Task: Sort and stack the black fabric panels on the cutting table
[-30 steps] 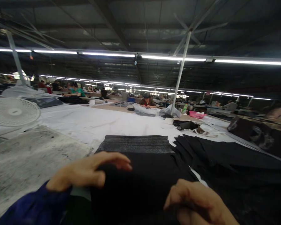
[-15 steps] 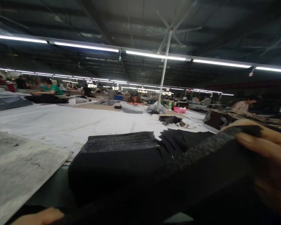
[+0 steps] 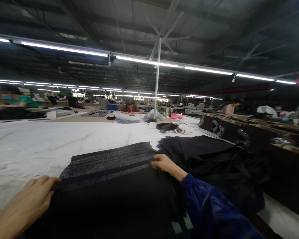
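A black fabric piece point(image 3: 109, 199) with a grey speckled band along its far edge is stretched between my two hands. My left hand point(image 3: 36, 194) pinches its left corner between thumb and fingers. At the right corner my right hand point(image 3: 161, 163), below a blue sleeve, is closed on the same edge. The piece lies over a stack of similar black fabric pieces point(image 3: 107, 159), whose speckled edges show just beyond it. Right of my right hand spreads a loose pile of black fabric point(image 3: 196, 147).
A white-covered table point(image 3: 64, 136) reaches away ahead. On it stand a plastic bag point(image 3: 153, 116), a pink basin point(image 3: 176, 116) and a pole point(image 3: 157, 79). Dark upright panels point(image 3: 239, 129) line the right side. Several people work farther off, one in a green top point(image 3: 23, 100).
The black fabric piece has come down from close in front of me onto the stack. Both hands have moved forward with its edge, and the view has swung right.
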A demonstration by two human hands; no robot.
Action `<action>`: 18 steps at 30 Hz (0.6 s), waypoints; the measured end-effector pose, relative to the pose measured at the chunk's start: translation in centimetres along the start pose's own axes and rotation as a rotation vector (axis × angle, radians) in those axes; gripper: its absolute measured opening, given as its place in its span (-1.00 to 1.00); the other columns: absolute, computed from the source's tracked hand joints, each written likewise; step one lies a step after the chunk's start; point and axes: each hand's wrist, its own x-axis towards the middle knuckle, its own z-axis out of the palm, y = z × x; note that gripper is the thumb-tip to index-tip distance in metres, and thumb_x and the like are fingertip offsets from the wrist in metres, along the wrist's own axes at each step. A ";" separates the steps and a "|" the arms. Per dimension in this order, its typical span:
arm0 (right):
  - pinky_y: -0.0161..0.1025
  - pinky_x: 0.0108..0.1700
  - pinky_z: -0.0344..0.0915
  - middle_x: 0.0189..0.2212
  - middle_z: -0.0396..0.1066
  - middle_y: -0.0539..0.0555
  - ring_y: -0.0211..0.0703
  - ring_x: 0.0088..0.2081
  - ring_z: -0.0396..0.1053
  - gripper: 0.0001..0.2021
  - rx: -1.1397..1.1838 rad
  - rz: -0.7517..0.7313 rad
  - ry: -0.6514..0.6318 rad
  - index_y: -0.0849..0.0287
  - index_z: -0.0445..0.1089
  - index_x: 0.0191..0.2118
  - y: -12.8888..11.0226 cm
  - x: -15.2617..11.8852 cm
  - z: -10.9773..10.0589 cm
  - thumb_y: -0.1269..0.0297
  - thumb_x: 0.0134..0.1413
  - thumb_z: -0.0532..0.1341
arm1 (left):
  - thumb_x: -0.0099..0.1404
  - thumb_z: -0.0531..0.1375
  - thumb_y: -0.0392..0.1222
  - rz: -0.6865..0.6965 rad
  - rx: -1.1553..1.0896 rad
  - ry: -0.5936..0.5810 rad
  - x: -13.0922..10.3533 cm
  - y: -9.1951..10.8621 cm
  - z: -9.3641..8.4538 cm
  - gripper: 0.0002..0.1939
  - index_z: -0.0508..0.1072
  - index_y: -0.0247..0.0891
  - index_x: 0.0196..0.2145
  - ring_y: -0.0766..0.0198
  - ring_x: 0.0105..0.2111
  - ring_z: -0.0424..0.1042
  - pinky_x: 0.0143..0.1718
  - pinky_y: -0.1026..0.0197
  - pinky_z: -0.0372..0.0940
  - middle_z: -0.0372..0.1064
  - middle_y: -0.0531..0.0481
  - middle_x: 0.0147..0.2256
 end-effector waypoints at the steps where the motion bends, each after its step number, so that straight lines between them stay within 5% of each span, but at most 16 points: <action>1: -0.41 -0.60 0.03 -0.59 0.36 -0.02 -0.34 -0.56 0.25 -0.95 0.003 -0.002 0.000 0.23 0.34 -0.46 0.0 0.0 0.0 0.41 -0.03 0.20 | 0.13 0.01 -0.16 0.015 0.092 0.020 0.4 2.3 0.0 -0.75 0.44 -0.14 -0.28 -0.04 -0.22 0.37 -0.06 -0.11 0.24 0.45 -0.02 -0.28; 6: -0.44 -0.58 0.05 -0.57 0.37 -0.01 -0.35 -0.53 0.28 -0.94 -0.001 -0.007 -0.039 0.25 0.32 -0.45 -0.6 -0.5 -0.5 0.43 0.01 0.18 | 0.22 0.01 -0.08 0.161 -0.074 -0.204 4.1 17.7 2.3 -0.61 0.43 -0.28 -0.09 0.05 -0.01 0.33 0.08 0.06 0.19 0.42 -0.15 -0.08; 9: -0.46 -0.58 0.07 -0.57 0.38 -0.02 -0.37 -0.53 0.28 -0.95 -0.013 -0.015 -0.048 0.25 0.33 -0.45 -0.7 -0.3 -0.4 0.43 -0.01 0.20 | 0.20 0.08 -0.10 0.260 -0.210 -0.329 6.7 24.4 5.7 -0.62 0.45 -0.29 -0.08 0.06 0.00 0.34 0.06 0.11 0.18 0.41 -0.18 -0.03; 12: -0.47 -0.59 0.10 -0.58 0.36 -0.03 -0.36 -0.53 0.29 -0.97 -0.025 -0.010 -0.059 0.26 0.37 -0.39 -0.2 0.1 -0.7 0.44 -0.03 0.22 | 0.12 0.16 -0.13 0.218 -0.372 -0.449 8.5 27.0 9.0 -0.69 0.52 -0.31 -0.20 0.13 -0.21 0.45 -0.21 0.20 0.28 0.50 -0.14 -0.21; 18: -0.40 -0.41 0.38 -0.48 0.40 0.03 -0.31 -0.46 0.39 -0.84 0.111 0.115 -0.140 0.31 0.39 -0.34 1.2 1.2 -4.0 0.55 -0.14 0.28 | 0.09 0.18 -0.20 0.110 -0.407 -0.424 8.9 27.0 12.5 -0.83 0.54 -0.28 -0.40 0.21 -0.37 0.43 -0.37 0.25 0.20 0.51 -0.04 -0.41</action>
